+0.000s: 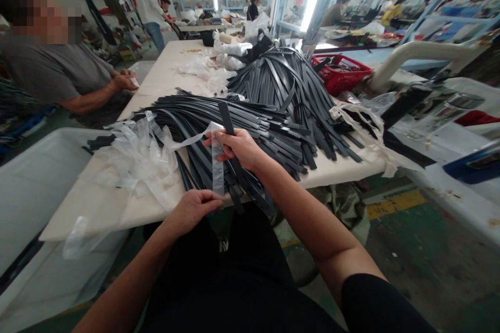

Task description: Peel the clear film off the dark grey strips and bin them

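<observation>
My right hand [238, 146] is closed around a dark strap [225, 117] that sticks up from its fingers, together with the top of a clear plastic sleeve [217, 164]. The sleeve hangs down to my left hand [194, 208], which pinches its lower end. Both hands are at the near edge of a long table [164, 80]. A large pile of dark straps [250, 125] lies just beyond them. Loose clear plastic sleeves [136, 158] are heaped to the left of the pile.
A second heap of dark straps [281, 75] lies farther back, beside a red basket [339, 73]. A person in a grey shirt [58, 70] sits at the table's left side. White bins [31, 182] stand at left. Other workers are in the background.
</observation>
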Demonstrator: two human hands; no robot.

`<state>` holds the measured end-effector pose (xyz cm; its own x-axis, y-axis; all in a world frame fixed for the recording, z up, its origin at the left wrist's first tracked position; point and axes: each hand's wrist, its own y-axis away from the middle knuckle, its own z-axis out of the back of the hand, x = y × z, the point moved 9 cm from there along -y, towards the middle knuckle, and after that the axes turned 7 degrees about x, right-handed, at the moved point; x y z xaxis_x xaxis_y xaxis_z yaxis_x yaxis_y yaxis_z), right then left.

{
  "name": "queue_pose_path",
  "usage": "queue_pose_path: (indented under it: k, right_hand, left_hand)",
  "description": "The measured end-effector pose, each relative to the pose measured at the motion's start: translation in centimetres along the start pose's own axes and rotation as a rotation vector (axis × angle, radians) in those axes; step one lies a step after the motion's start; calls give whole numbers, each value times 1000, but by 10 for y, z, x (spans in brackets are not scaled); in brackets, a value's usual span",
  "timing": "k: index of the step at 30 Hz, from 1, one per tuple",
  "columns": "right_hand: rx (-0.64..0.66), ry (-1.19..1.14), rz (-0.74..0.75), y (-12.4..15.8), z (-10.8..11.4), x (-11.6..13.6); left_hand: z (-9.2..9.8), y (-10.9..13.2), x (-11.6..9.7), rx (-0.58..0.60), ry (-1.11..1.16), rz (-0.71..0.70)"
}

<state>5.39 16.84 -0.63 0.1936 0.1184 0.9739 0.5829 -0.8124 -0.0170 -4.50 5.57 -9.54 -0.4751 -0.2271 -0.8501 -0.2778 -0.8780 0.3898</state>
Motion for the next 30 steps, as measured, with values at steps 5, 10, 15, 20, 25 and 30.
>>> queue_pose_path:
  k: [5, 10, 15, 20, 25, 30]
  right_hand:
    - [-64, 83, 0, 4, 21, -3]
    - [-154, 248, 13, 48, 45, -3]
    - [119, 393, -216, 106, 3, -50]
    - [296, 389, -313, 122, -43, -83]
    - [310, 350, -300, 111, -46, -88]
    - [382, 206, -316, 115, -51, -106]
  left_hand:
    - [-1, -2, 6, -76, 419, -22]
    - [17, -5, 8, -263, 1026, -100]
    - [24, -10, 2, -343, 1292, -81]
    - [19, -16, -8, -296, 1289, -122]
    - [12, -13, -20, -242, 1120, -166]
    - [6, -8, -19, -218, 1061, -164]
